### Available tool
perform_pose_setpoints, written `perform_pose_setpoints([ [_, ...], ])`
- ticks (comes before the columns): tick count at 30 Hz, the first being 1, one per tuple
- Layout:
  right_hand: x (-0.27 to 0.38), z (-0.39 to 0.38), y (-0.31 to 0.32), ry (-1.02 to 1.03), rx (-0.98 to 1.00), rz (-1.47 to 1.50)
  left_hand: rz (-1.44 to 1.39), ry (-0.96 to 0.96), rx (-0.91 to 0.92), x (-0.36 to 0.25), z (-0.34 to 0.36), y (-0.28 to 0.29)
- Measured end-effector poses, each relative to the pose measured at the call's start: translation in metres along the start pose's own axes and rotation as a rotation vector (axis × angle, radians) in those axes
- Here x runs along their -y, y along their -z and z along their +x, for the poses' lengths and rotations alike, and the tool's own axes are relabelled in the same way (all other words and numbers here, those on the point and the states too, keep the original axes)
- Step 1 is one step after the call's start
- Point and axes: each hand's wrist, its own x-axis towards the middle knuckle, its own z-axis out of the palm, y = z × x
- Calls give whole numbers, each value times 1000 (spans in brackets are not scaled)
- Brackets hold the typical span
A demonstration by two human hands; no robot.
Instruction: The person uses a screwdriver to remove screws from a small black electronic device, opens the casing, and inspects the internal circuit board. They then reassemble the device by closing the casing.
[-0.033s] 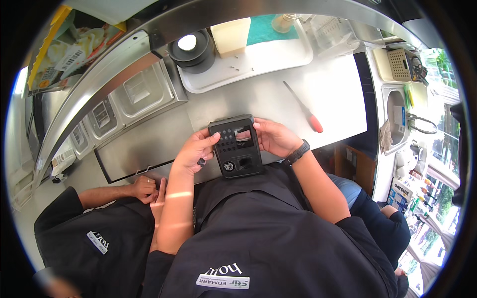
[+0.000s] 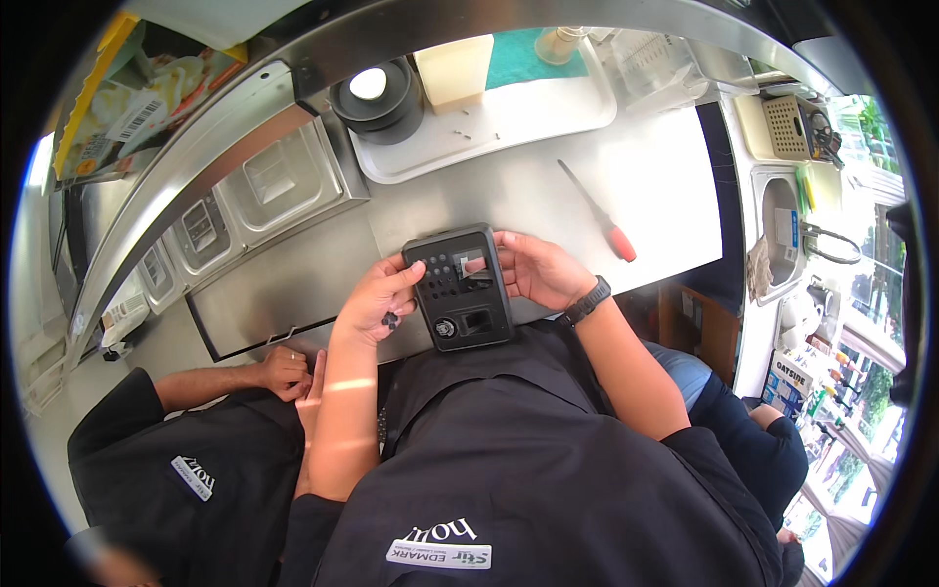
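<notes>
Black keypad device, being held between both hands, its near end lying close to the apron.

Its long axis is running from the apron toward the steel counter, the far end leaning to the person's left. The left hand is closing around the left edge, thumb resting on the face and a small dark object, too indistinct to identify, showing beneath the fingers; the right hand, partly curled, is steadying the right edge, thumb at the far corner. A red-handled tool is lying beyond, nearer the right hand. Compared with the earlier frame, device and left hand are sitting slightly farther left.
</notes>
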Motion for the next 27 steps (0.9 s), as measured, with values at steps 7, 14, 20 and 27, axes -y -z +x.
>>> perform_pose_setpoints([
  [7, -2, 0, -5, 141, -129, -395, -197, -109, 20, -1, -33, 72],
  [14, -13, 6, -16, 408, -413, -697, -181, -116, 10, 18, -45, 96],
  [20, -12, 12, -17, 416, -619, -581, -221, -124, -30, 28, -46, 93],
  [27, -11, 13, -23, 349, -653, -633, -260, -110, 4, 29, -47, 94],
])
